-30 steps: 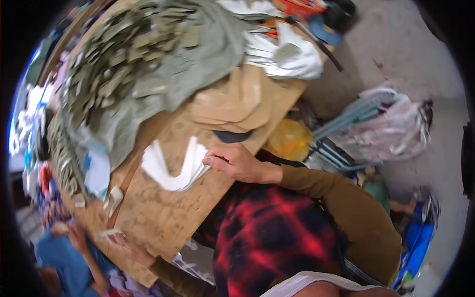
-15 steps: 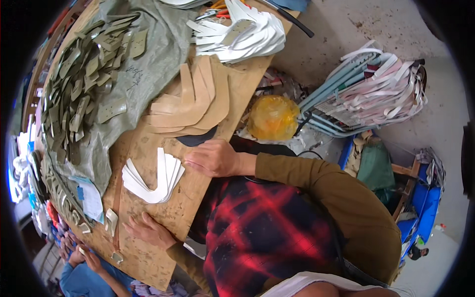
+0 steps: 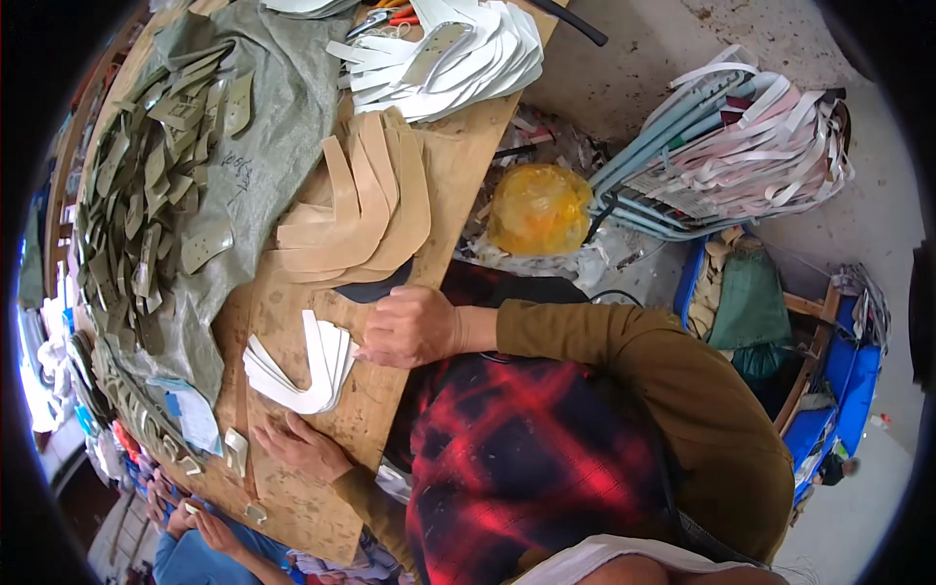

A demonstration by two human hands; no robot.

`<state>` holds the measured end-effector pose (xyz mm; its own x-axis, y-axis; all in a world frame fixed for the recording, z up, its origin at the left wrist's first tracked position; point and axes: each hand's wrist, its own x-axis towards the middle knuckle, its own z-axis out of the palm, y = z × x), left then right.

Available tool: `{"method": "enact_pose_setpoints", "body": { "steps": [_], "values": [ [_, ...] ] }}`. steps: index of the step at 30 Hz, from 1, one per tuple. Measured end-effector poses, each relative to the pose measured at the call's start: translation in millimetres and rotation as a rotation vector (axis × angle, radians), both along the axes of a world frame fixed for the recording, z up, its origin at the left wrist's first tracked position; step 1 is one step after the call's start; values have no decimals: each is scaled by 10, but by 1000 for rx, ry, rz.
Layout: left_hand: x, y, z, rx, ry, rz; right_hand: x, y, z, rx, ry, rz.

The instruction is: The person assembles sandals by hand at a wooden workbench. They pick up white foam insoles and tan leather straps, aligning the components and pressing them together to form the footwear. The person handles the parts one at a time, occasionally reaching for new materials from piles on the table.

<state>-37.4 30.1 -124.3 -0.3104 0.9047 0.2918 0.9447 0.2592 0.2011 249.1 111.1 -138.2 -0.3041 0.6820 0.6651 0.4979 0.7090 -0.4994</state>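
On the wooden table (image 3: 302, 507), my left hand (image 3: 304, 450) lies palm down with its fingers stretched out, holding nothing. My right hand (image 3: 409, 327) is curled closed at the table's near edge; the inside of its grip is hidden. Just left of its fingers is a fanned stack of white V-shaped pieces (image 3: 317, 390), also above my left hand. Beyond the right hand lie several overlapping tan curved pieces (image 3: 356, 234), with a dark rounded piece (image 3: 375, 285) partly under them.
Olive flat pieces (image 3: 146, 224) lie heaped on a grey-green sheet (image 3: 283, 88). White strips (image 3: 468, 63) are piled at the far end. Right of the table are a yellow bag (image 3: 539, 210) and a rack with pale strips (image 3: 731, 166). A co-worker's hands (image 3: 200, 526) are at lower left.
The whole view has shifted slightly, moving the table items a little left and down. My hands keep nearly the same place and pose beside the white stack.
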Motion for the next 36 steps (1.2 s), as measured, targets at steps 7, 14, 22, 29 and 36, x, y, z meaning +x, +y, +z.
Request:
{"method": "enact_pose_setpoints", "body": {
  "steps": [7,14,22,29,36],
  "values": [
    [92,36,75,38,-3,-48,445,43,135,-204,350,126],
    [1120,482,535,314,-35,-472,1453,-422,13,-714,451,-299],
    [2266,738,355,-31,-71,-993,2037,-512,-1157,-1338,875,-481],
    [2633,1008,114,-90,104,-910,2529,-768,-2054,-1541,532,-532],
    [2748,1109,-23,-158,281,-818,3141,-1025,-2570,-1625,9,-395]
  ]
}}
